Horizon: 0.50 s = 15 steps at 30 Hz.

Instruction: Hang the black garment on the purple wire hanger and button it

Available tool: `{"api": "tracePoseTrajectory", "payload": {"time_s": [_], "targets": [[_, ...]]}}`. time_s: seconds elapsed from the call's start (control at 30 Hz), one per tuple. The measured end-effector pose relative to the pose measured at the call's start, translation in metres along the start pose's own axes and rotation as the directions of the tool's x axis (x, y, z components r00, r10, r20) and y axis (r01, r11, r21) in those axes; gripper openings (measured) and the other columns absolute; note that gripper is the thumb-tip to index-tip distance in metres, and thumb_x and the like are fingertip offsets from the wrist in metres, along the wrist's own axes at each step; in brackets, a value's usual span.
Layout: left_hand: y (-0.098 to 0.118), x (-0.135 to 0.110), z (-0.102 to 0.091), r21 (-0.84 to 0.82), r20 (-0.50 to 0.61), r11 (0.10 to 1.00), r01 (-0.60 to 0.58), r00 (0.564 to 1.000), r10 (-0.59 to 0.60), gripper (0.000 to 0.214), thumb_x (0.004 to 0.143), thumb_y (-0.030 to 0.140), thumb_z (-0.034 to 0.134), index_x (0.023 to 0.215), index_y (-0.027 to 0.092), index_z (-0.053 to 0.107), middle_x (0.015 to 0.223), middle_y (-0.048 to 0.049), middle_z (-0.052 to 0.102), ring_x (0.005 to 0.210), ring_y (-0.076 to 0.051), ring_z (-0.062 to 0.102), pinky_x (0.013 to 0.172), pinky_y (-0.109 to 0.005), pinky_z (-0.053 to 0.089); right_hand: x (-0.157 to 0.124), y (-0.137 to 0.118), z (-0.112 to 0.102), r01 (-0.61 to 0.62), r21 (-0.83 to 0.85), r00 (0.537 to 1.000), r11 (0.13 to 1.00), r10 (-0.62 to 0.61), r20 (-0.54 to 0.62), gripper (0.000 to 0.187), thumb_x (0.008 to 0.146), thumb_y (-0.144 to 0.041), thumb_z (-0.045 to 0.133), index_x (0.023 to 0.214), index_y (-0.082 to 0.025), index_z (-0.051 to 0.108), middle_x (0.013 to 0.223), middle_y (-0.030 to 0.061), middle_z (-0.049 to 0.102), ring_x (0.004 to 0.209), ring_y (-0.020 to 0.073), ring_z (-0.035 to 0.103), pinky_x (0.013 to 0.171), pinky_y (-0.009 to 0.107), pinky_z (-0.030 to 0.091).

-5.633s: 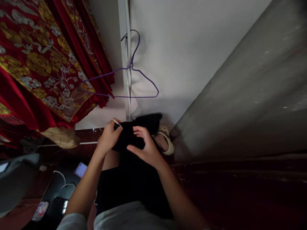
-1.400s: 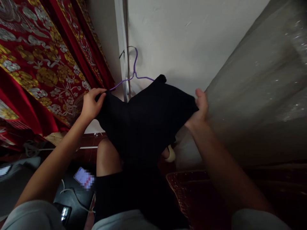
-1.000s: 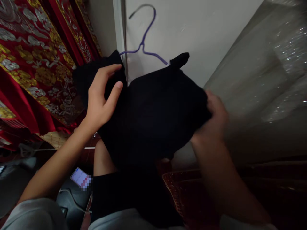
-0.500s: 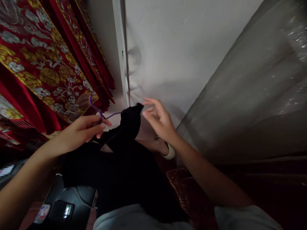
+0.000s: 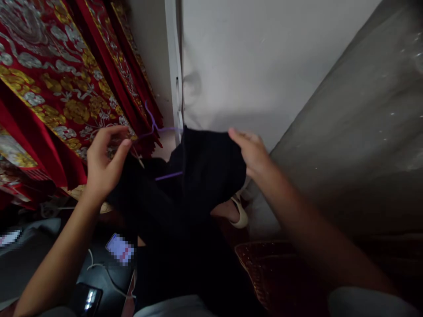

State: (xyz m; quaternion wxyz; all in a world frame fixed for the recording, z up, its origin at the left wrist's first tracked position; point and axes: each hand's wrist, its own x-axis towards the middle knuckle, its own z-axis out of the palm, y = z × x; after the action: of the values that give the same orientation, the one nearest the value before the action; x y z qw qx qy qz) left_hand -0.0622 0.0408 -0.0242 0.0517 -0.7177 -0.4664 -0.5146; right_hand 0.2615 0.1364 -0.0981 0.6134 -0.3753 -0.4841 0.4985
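A black garment (image 5: 211, 167) hangs in front of me, with a thin purple hanger (image 5: 154, 127) partly inside it. The hanger's hook points up, and its lower bar shows in the garment's opening. My right hand (image 5: 254, 152) is closed on the garment's upper right edge, thumb on top. At the hanger's left end, my left hand (image 5: 107, 158) is curved, with thumb and fingertips apart. Dark cloth lies close beside that thumb, and a thin pale strand hangs there. The hanger's right arm disappears into the black cloth.
Red cloth with gold and silver embroidery (image 5: 76, 88) hangs at left. A white wall panel (image 5: 247, 66) stands ahead, with a grey plastic-like sheet (image 5: 357, 132) at right. Below left are a lit phone (image 5: 120, 249), a dark phone (image 5: 88, 299) and a white cable (image 5: 109, 277).
My left hand has left the hanger's neck and moved left. My right hand has taken hold of the garment and moved right, spreading it. The hanger has risen slightly.
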Motion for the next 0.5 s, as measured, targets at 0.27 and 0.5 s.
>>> {"api": "tracePoseTrajectory", "payload": {"time_s": [0.27,0.5], "targets": [[-0.008,-0.051,0.04,-0.204,0.062,0.964,0.173,0.985,-0.164,0.025,0.097,0.032,0.067,0.117,0.019,0.062,0.102,-0.0039,0.064,0.087,-0.015,0.06,0.076,-0.027,0.047,0.051,-0.029,-0.02,0.247,0.059,0.962,0.967,-0.237,-0.135,0.035,0.085,-0.061,0.073,0.085,-0.027,0.064,0.089,0.0061,0.072,0.103,0.0281,0.07,0.082,0.044,0.06],[0.0,-0.053,0.098,-0.164,0.283,0.938,0.306,0.925,-0.253,0.031,0.093,0.046,0.071,0.101,0.016,0.068,0.097,-0.0077,0.073,0.088,-0.02,0.068,0.079,-0.029,0.051,0.025,-0.009,-0.035,0.154,0.078,0.979,0.985,-0.142,-0.143,0.041,0.101,-0.059,0.052,0.098,-0.019,0.063,0.096,0.0121,0.074,0.11,0.0244,0.068,0.095,0.043,0.052]]}}
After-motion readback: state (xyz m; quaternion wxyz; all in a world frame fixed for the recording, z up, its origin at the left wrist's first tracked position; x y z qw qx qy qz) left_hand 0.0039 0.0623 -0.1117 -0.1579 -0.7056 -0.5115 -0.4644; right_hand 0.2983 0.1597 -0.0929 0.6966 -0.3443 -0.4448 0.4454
